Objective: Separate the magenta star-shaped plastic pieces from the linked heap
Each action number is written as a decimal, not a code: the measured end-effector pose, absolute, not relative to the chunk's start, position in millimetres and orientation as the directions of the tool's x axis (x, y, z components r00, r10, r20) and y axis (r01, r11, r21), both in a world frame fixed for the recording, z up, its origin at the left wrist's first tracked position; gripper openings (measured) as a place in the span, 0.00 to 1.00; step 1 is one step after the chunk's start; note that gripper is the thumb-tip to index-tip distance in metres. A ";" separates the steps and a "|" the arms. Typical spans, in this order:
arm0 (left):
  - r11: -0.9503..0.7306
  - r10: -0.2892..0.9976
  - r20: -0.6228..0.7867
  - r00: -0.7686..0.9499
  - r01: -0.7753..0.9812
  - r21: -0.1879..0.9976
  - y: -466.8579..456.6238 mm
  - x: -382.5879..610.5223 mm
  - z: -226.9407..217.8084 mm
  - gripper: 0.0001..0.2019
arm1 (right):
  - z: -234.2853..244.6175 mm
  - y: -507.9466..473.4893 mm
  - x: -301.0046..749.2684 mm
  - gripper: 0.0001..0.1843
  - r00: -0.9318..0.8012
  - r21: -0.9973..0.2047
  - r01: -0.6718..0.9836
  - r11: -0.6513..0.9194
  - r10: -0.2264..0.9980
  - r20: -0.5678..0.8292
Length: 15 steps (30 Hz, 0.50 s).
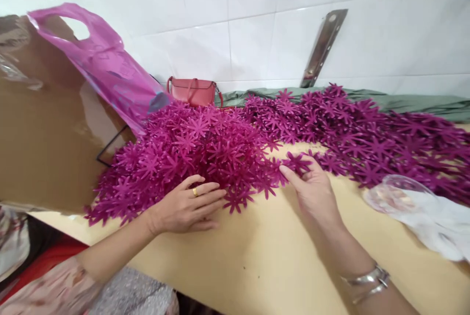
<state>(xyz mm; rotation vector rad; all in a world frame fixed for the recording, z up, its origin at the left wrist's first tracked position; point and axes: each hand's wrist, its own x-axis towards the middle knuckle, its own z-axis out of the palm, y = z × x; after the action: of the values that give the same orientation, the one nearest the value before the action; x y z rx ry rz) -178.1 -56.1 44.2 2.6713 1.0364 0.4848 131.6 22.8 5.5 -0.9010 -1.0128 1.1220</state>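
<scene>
A large heap of magenta star-shaped artificial flower pieces (194, 133) lies on the pale yellow table (235, 266). My left hand (194, 202), a gold ring on one finger, rests at the heap's front edge with its fingers stretched out and holding nothing. Farther right, my right hand (312, 182) pinches a purple flower piece (296, 162) between thumb and fingers, just above the table. Loose flower pieces (238, 199) lie between the two hands. The fingertips behind the held piece are partly hidden.
A second pile of darker purple flower pieces (378, 143) stretches along the right back. At left stands a cardboard box (44, 124) with a pink plastic bag (106, 60) over it. A red purse (193, 91) sits by the wall. A clear plastic lid (396, 192) lies at right.
</scene>
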 end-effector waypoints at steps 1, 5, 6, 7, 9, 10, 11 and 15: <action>-0.706 0.703 0.241 0.669 0.617 0.347 -61.7 -163.9 47.0 0.15 | 8.0 20.9 129.9 0.20 0.124 -0.938 -0.273 0.211 0.975 0.183; -0.433 0.900 0.354 0.255 0.622 0.653 -64.1 -95.0 56.1 0.20 | 18.2 7.3 119.8 0.19 0.103 -0.945 -0.222 0.240 0.970 0.222; -0.332 0.942 0.302 0.145 0.530 0.780 -59.6 -79.5 55.8 0.26 | 19.8 3.4 117.3 0.18 0.087 -0.946 -0.211 0.246 0.969 0.232; -0.262 0.965 0.242 0.101 0.393 0.881 -53.9 -66.5 54.0 0.29 | 20.8 -0.1 115.0 0.18 0.066 -0.948 -0.206 0.244 0.970 0.235; -0.101 0.992 0.089 0.095 0.136 0.986 -41.3 -49.4 46.9 0.23 | 20.5 -4.6 111.8 0.18 0.015 -0.953 -0.210 0.220 0.975 0.222; -0.042 0.996 0.037 0.077 0.052 0.998 -35.5 -45.3 42.3 0.19 | 19.5 -5.3 111.1 0.19 -0.005 -0.955 -0.211 0.207 0.977 0.212; 0.001 0.998 0.000 0.062 -0.012 1.000 -30.8 -43.6 37.4 0.17 | 18.1 -4.9 110.9 0.19 -0.015 -0.957 -0.212 0.197 0.979 0.205; 0.045 0.999 -0.045 0.007 -0.113 0.993 -23.9 -48.0 21.7 0.13 | 13.4 3.1 115.7 0.21 0.094 -0.944 -0.245 0.220 0.975 0.203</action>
<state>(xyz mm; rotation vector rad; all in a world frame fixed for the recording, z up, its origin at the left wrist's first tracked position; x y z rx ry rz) -48.0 -23.9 21.7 1.0947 1.1432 1.2248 115.7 3.1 13.4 -0.8991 -1.0671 1.1141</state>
